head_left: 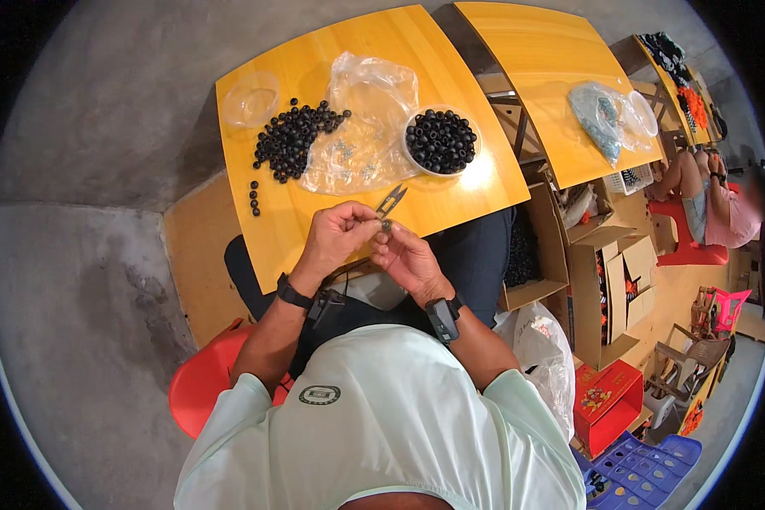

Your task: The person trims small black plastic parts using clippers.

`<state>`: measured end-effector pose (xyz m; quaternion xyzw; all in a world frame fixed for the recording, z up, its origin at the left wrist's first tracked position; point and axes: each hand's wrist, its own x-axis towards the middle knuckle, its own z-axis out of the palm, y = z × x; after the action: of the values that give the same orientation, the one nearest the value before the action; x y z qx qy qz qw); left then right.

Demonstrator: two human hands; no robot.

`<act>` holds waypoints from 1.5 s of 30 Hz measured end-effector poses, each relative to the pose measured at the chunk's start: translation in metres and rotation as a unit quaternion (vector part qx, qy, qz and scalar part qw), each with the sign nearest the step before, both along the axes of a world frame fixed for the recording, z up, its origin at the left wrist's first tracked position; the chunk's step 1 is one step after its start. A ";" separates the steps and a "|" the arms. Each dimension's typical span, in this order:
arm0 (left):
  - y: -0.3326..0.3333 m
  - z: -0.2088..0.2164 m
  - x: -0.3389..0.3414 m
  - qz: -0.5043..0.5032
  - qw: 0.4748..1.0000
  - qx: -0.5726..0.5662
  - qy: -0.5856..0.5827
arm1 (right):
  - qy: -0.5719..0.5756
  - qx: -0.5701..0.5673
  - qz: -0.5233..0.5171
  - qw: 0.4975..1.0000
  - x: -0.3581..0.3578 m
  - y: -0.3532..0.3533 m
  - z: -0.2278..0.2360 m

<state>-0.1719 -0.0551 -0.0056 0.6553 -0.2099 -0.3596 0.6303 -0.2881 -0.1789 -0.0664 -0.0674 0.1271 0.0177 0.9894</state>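
Your left hand has its fingers pinched nearly closed, and your right hand meets it fingertip to fingertip over the near edge of the yellow table. Between them sits a small dark bead, too tiny to tell which fingers really carry it. My guess: it's light, hard and slick, so it'll roll off if you ease up; pinch it across its sides. Just beyond your fingers lies a small pair of thread snips.

Further out to the left there's a clear plastic lid, then a loose pile of black beads, a crumpled clear plastic bag, and a round bowl of black beads. Off to your right, open cardboard boxes and a red printed box sit on the floor.
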 end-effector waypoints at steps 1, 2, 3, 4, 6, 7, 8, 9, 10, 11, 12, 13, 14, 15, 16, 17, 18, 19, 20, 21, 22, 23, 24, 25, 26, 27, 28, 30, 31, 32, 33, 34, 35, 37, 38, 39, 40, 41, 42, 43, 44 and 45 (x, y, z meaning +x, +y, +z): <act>0.001 -0.001 -0.003 0.006 1.000 -0.013 0.008 | -0.004 -0.001 0.000 1.000 0.000 0.001 0.000; 0.002 -0.001 -0.004 0.006 1.000 -0.013 0.008 | -0.009 -0.001 0.000 1.000 -0.001 0.002 0.000; 0.004 -0.001 -0.004 0.012 1.000 -0.007 0.010 | -0.009 -0.001 -0.001 1.000 -0.001 0.002 0.000; 0.005 -0.001 -0.005 0.019 1.000 -0.001 0.011 | -0.015 -0.010 0.000 1.000 -0.002 0.003 0.002; 0.007 0.001 -0.006 0.020 1.000 0.002 0.011 | -0.022 -0.018 0.000 1.000 -0.002 0.004 0.005; 0.007 0.002 -0.006 0.019 1.000 0.006 0.011 | -0.018 -0.028 0.000 0.999 -0.003 0.004 0.006; 0.007 0.003 -0.007 0.017 1.000 0.006 0.011 | -0.014 -0.038 0.000 0.999 -0.003 0.005 0.006; 0.007 0.004 -0.008 0.021 1.000 0.005 0.004 | -0.014 -0.037 -0.002 0.999 -0.004 0.005 0.007; 0.007 0.005 -0.009 0.025 1.000 0.005 -0.002 | -0.016 -0.041 -0.002 0.999 -0.004 0.006 0.007; 0.007 0.006 -0.010 0.023 1.000 0.005 -0.002 | -0.018 -0.044 -0.002 0.999 -0.004 0.007 0.008; 0.008 0.006 -0.010 0.025 1.000 0.002 0.000 | -0.017 -0.044 -0.004 0.999 -0.004 0.008 0.009; 0.007 0.006 -0.011 0.028 1.000 -0.002 0.001 | -0.015 -0.046 -0.005 0.999 -0.004 0.008 0.010; 0.007 0.007 -0.011 0.027 1.000 -0.002 0.001 | -0.013 -0.049 -0.006 0.999 -0.004 0.009 0.010; 0.007 0.009 -0.012 0.027 1.000 -0.002 -0.007 | -0.013 -0.049 -0.007 0.999 -0.004 0.008 0.010; 0.007 0.010 -0.012 0.027 1.000 -0.003 -0.016 | -0.009 -0.051 -0.008 0.999 -0.004 0.008 0.011; 0.007 0.011 -0.013 0.026 1.000 -0.002 -0.016 | -0.005 -0.053 -0.009 0.999 -0.005 0.009 0.011; 0.006 0.011 -0.014 0.028 0.999 -0.001 -0.028 | -0.005 -0.053 -0.010 0.999 -0.005 0.009 0.011; 0.005 0.012 -0.014 0.030 0.999 0.000 -0.040 | -0.004 -0.059 -0.012 0.998 -0.005 0.009 0.012; 0.005 0.012 -0.015 0.029 0.999 0.001 -0.040 | -0.003 -0.066 -0.015 0.998 -0.005 0.009 0.012; 0.006 0.012 -0.015 0.025 0.996 0.014 -0.080 | -0.002 -0.066 -0.015 0.998 -0.005 0.010 0.012; 0.005 0.012 -0.016 0.021 0.992 0.027 -0.120 | -0.007 -0.068 -0.017 0.997 -0.005 0.010 0.011; 0.005 0.012 -0.016 0.020 0.992 0.028 -0.120 | -0.011 -0.071 -0.018 0.997 -0.005 0.010 0.010; 0.005 0.011 -0.016 0.018 0.989 0.031 -0.143 | -0.011 -0.071 -0.019 0.997 -0.005 0.010 0.009; 0.004 0.012 -0.017 0.016 0.986 0.034 -0.165 | -0.013 -0.084 -0.017 0.996 -0.005 0.009 0.008; 0.004 0.014 -0.017 0.016 0.986 0.034 -0.165 | -0.016 -0.097 -0.015 0.995 -0.005 0.009 0.007; 0.003 0.017 -0.017 0.007 0.975 0.047 -0.215 | -0.016 -0.097 -0.015 0.995 -0.005 0.009 0.007; 0.003 0.021 -0.017 -0.001 0.962 0.060 -0.265 | -0.012 -0.108 -0.014 0.994 -0.005 0.009 0.006; 0.001 0.024 -0.016 -0.011 0.949 0.062 -0.309 | -0.009 -0.120 -0.012 0.993 -0.006 0.008 0.004; 0.000 0.026 -0.016 -0.022 0.933 0.064 -0.353 | -0.020 -0.120 -0.008 0.993 -0.005 0.008 0.003; 0.000 0.029 -0.017 -0.022 0.933 0.064 -0.353 | -0.030 -0.120 -0.004 0.992 -0.005 0.008 0.003; 0.000 0.032 -0.018 -0.026 0.927 0.068 -0.367 | -0.030 -0.120 -0.003 0.992 -0.006 0.008 0.002; 0.001 0.033 -0.019 -0.030 0.921 0.073 -0.381 | -0.024 -0.119 -0.003 0.993 -0.006 0.008 0.004; 0.001 0.033 -0.019 -0.029 0.921 0.073 -0.381 | -0.019 -0.117 -0.002 0.993 -0.006 0.009 0.006; 0.003 0.032 -0.018 -0.041 0.890 0.055 -0.451 | -0.022 -0.120 0.006 0.993 -0.006 0.007 0.008; 0.003 0.031 -0.017 -0.040 0.890 0.055 -0.451 | -0.025 -0.122 0.014 0.992 -0.007 0.006 0.008; 0.003 0.030 -0.016 -0.040 0.883 0.039 -0.466 | -0.026 -0.122 0.015 0.992 -0.008 0.005 0.009; 0.003 0.029 -0.015 -0.041 0.875 0.022 -0.481 | -0.025 -0.133 0.016 0.991 -0.008 0.005 0.010; 0.004 0.030 -0.014 -0.041 0.875 0.022 -0.481 | -0.024 -0.145 0.017 0.989 -0.008 0.004 0.011; 0.004 0.031 -0.013 -0.051 0.868 0.026 -0.493 | -0.024 -0.145 0.017 0.989 -0.008 0.004 0.013; 0.005 0.031 -0.013 -0.061 0.861 0.031 -0.504 | -0.004 -0.164 0.020 0.986 -0.008 0.004 0.015; 0.007 0.031 -0.012 -0.061 0.861 0.031 -0.505 | 0.017 -0.183 0.024 0.983 -0.008 0.004 0.017; 0.008 0.030 -0.012 -0.065 0.860 0.034 -0.505 | 0.017 -0.183 0.024 0.983 -0.008 0.004 0.015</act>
<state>-0.1838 -0.0470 0.0248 0.7531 -0.5291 -0.0270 0.3901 -0.2965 -0.1745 -0.0514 -0.2502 0.1430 0.0186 0.9574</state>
